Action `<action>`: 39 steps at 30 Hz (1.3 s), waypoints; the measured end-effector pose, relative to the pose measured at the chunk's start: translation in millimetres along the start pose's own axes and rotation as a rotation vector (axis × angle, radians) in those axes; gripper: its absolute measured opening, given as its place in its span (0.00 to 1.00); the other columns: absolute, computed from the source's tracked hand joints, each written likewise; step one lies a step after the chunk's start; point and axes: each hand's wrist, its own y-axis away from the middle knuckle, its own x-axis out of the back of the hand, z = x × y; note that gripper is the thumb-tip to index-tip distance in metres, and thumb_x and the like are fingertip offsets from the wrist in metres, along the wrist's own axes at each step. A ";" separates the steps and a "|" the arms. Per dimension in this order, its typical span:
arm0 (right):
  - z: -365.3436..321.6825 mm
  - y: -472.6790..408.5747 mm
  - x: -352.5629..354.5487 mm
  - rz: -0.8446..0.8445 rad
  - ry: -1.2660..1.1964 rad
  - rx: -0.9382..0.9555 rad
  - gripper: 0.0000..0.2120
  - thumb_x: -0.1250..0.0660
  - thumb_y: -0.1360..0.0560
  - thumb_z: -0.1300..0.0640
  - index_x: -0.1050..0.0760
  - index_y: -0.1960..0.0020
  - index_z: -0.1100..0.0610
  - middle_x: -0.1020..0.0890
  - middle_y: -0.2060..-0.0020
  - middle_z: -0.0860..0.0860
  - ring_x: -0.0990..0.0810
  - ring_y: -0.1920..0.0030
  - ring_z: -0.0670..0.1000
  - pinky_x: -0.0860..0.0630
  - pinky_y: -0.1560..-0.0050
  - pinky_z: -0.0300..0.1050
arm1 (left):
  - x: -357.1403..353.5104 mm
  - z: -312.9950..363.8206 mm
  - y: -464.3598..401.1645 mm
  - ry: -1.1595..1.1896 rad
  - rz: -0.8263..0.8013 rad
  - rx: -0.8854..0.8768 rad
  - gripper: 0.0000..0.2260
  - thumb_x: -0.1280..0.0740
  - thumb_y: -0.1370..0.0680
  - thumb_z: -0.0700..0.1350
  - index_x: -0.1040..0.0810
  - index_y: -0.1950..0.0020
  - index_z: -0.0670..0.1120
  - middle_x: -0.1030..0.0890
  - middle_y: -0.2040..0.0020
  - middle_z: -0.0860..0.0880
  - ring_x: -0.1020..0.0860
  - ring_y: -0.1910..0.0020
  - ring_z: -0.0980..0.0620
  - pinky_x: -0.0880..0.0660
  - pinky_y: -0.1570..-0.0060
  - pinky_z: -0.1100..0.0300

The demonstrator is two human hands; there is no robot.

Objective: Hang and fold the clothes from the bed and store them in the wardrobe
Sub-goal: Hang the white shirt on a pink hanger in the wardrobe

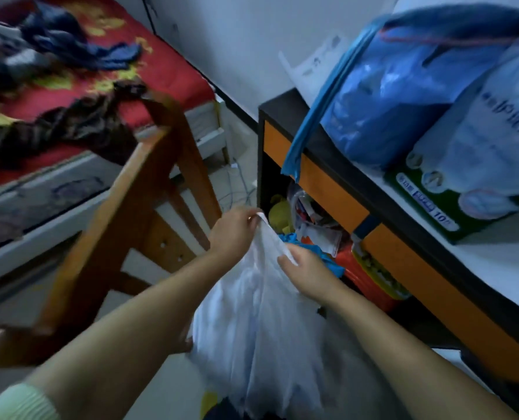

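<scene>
A white garment point(261, 322) hangs down in front of me over the floor. My left hand point(232, 230) pinches its top edge, fingers curled round the cloth. A little lower and to the right, my right hand point(308, 269) grips the same garment at its upper part. On the bed point(167, 71) with its red and yellow cover lie a dark blue heap of clothes point(67, 43) and a brown dark garment point(79, 125). The view is blurred.
A wooden chair point(125, 213) stands tilted between me and the bed. On the right is a black and orange shelf unit point(327, 189) with a blue bag point(403, 95) and a pack of rolls point(479, 165) on top, and clutter in its open compartment.
</scene>
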 end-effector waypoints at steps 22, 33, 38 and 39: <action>-284.0 198.1 -109.7 -0.168 0.269 0.627 0.10 0.42 0.18 0.56 0.21 0.47 0.52 0.19 0.59 0.44 0.22 0.58 0.38 0.27 0.58 0.32 | 316.1 -27.3 318.0 1.043 0.029 0.305 0.14 0.40 0.19 0.49 0.18 0.45 0.43 0.17 0.50 0.42 0.19 0.55 0.48 0.22 0.56 0.57; -420.7 201.2 -232.9 -0.253 1.076 1.073 0.23 0.30 0.29 0.42 0.29 0.34 0.38 0.23 0.47 0.38 0.23 0.52 0.43 0.22 0.52 0.42 | 428.9 -127.6 467.6 -0.420 0.246 0.329 0.29 0.34 0.24 0.45 0.43 0.27 0.55 0.23 0.42 0.48 0.23 0.48 0.47 0.23 0.51 0.49; -450.6 201.1 -285.9 -0.232 1.127 1.237 0.11 0.33 0.24 0.50 0.20 0.42 0.47 0.18 0.47 0.46 0.19 0.50 0.49 0.20 0.55 0.50 | 453.1 -146.1 512.6 -0.452 0.326 0.372 0.18 0.36 0.25 0.46 0.36 0.38 0.54 0.27 0.48 0.53 0.24 0.53 0.49 0.26 0.57 0.53; -459.1 202.7 -294.8 -0.256 1.093 1.258 0.11 0.33 0.24 0.51 0.20 0.43 0.48 0.17 0.49 0.47 0.19 0.52 0.49 0.20 0.54 0.50 | 457.4 -148.9 520.7 -0.429 0.333 0.389 0.21 0.36 0.25 0.46 0.38 0.35 0.56 0.29 0.48 0.55 0.25 0.53 0.51 0.26 0.56 0.54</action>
